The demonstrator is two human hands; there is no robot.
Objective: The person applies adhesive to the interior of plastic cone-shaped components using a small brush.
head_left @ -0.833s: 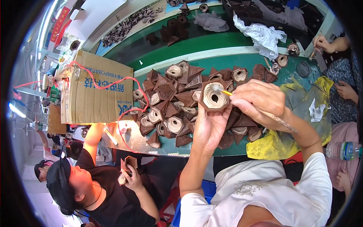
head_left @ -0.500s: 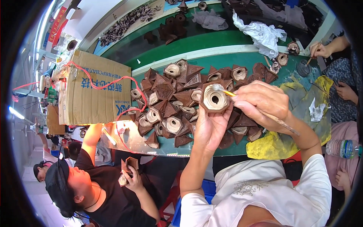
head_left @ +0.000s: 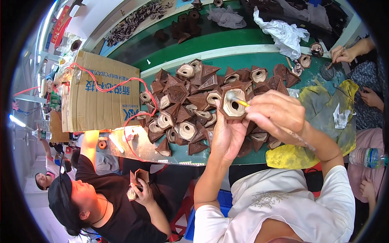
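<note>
My left hand (head_left: 225,135) holds up a brown hexagonal clay piece (head_left: 234,106) with a pale round hollow facing me. My right hand (head_left: 277,116) grips a thin brush (head_left: 239,101) with a yellow ferrule, and its tip touches the rim of that hollow. Under both hands a heap of similar brown clay pieces (head_left: 190,115) covers the green table (head_left: 243,60).
A cardboard box (head_left: 101,95) with a red cable over it stands at the table's left end. A yellow stained cloth (head_left: 324,121) lies to the right. A person in black (head_left: 105,202) holds a clay piece at lower left. Another person's hands (head_left: 344,52) work at upper right. White crumpled plastic (head_left: 283,32) lies behind.
My right hand has shifted slightly, moving the brush tip along the rim of the hollow. The clay piece stays in my left hand.
</note>
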